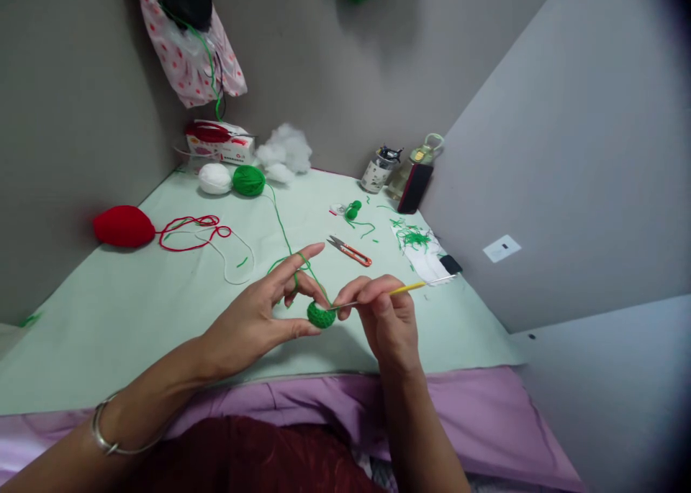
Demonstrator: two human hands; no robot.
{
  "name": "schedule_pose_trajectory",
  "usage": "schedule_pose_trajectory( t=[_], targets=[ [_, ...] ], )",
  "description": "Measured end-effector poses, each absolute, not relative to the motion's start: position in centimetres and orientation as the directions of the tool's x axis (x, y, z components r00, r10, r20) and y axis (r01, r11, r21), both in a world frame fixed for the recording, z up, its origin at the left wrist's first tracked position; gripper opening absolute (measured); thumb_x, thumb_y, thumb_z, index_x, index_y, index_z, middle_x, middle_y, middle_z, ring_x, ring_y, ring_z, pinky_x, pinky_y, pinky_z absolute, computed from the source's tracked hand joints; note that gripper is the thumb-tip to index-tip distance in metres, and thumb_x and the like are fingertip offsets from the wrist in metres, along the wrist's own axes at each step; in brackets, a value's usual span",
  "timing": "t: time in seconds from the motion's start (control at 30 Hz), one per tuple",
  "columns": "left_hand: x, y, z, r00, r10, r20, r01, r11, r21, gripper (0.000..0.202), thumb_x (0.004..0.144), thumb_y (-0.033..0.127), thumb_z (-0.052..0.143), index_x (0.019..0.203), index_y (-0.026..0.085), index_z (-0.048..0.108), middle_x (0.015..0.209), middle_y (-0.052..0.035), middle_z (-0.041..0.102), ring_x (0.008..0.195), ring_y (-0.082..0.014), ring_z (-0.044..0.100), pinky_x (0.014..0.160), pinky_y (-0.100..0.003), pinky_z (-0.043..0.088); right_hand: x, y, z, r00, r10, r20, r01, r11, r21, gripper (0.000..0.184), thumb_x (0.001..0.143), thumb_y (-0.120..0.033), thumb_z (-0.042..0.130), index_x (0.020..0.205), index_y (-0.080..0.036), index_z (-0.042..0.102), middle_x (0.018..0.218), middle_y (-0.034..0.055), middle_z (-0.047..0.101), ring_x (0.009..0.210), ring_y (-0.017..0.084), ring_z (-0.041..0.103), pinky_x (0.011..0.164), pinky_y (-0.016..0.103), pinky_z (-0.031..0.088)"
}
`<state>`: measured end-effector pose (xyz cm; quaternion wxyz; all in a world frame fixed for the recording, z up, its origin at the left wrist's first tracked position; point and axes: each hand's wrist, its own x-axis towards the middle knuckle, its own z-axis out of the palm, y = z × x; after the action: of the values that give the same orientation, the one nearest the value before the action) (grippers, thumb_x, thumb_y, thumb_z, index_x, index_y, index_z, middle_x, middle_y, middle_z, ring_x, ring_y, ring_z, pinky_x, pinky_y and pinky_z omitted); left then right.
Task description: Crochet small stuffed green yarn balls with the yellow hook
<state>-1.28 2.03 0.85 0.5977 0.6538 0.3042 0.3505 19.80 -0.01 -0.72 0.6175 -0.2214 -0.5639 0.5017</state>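
Note:
Between the thumb and fingers of my left hand is a small round green crochet piece, with something white showing at its top. Green yarn runs from a green yarn ball over my raised left index finger and down to the piece. My right hand pinches a crochet hook with a yellow grip. The hook's tip meets the top edge of the piece, and its exact place in the stitches is too small to tell.
Orange thread snips lie just beyond my hands. Farther back are a white yarn ball, white stuffing, a pen cup, a bottle and a phone. Red yarn sits left; green scraps lie right. Walls enclose the table.

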Motion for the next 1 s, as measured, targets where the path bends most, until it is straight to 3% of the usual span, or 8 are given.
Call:
schedule_pose_trajectory(
  t=[0.27, 0.57, 0.7, 0.8, 1.0],
  targets=[
    [-1.3, 2.1, 0.9, 0.587, 0.805, 0.089, 0.025, -0.128, 0.991, 0.093, 0.086, 0.024, 0.075, 0.164, 0.027, 0.024, 0.103, 0.0008, 0.069, 0.102, -0.0204, 0.06, 0.096, -0.039, 0.037, 21.2, 0.1, -0.1, -0.264, 0.814, 0.518, -0.23, 0.469, -0.853, 0.019, 0.103, -0.029, 0.057, 0.102, -0.026, 0.076, 0.097, 0.0039, 0.08, 0.082, 0.016, 0.073, 0.076, 0.034, 0.059],
    [-1.5, 2.4, 1.4, 0.579, 0.806, 0.127, 0.208, -0.297, 0.932, 0.084, 0.089, 0.023, 0.068, 0.163, 0.024, 0.028, 0.102, 0.0015, 0.072, 0.087, -0.0174, 0.054, 0.086, -0.034, 0.039, 21.7, -0.6, 1.8, -0.394, 0.761, 0.515, 0.097, 0.592, -0.8, 0.018, 0.102, -0.021, 0.059, 0.105, -0.023, 0.077, 0.098, 0.0061, 0.078, 0.095, 0.018, 0.073, 0.085, 0.035, 0.06],
    [-1.4, 2.4, 1.1, 0.517, 0.841, 0.158, 0.21, -0.304, 0.929, 0.079, 0.088, 0.026, 0.069, 0.159, 0.022, 0.035, 0.102, -0.0002, 0.071, 0.089, -0.0182, 0.055, 0.086, -0.035, 0.039, 20.8, -1.0, 0.7, -0.361, 0.669, 0.65, 0.21, 0.737, -0.642, 0.023, 0.101, -0.014, 0.057, 0.115, -0.025, 0.073, 0.106, 0.0076, 0.078, 0.102, 0.019, 0.074, 0.084, 0.037, 0.061],
    [-1.1, 2.2, 1.1, 0.464, 0.874, 0.144, 0.203, -0.263, 0.943, 0.079, 0.086, 0.027, 0.071, 0.158, 0.022, 0.039, 0.099, -0.0007, 0.071, 0.089, -0.0192, 0.054, 0.088, -0.036, 0.038, 19.9, -1.3, -0.5, -0.294, 0.572, 0.766, 0.289, 0.817, -0.499, 0.026, 0.101, -0.012, 0.056, 0.116, -0.027, 0.071, 0.107, 0.007, 0.078, 0.096, 0.019, 0.074, 0.078, 0.036, 0.063],
    [-0.3, 1.2, 1.2, 0.303, 0.94, 0.156, 0.058, -0.182, 0.982, 0.078, 0.084, 0.032, 0.078, 0.154, 0.024, 0.046, 0.098, -0.0004, 0.07, 0.09, -0.0192, 0.053, 0.087, -0.036, 0.038, 18.3, -1.8, -1.8, -0.268, 0.333, 0.904, 0.66, 0.747, -0.08, 0.026, 0.094, -0.004, 0.061, 0.113, -0.018, 0.072, 0.112, 0.0126, 0.075, 0.101, 0.021, 0.071, 0.078, 0.033, 0.065]
  ],
)
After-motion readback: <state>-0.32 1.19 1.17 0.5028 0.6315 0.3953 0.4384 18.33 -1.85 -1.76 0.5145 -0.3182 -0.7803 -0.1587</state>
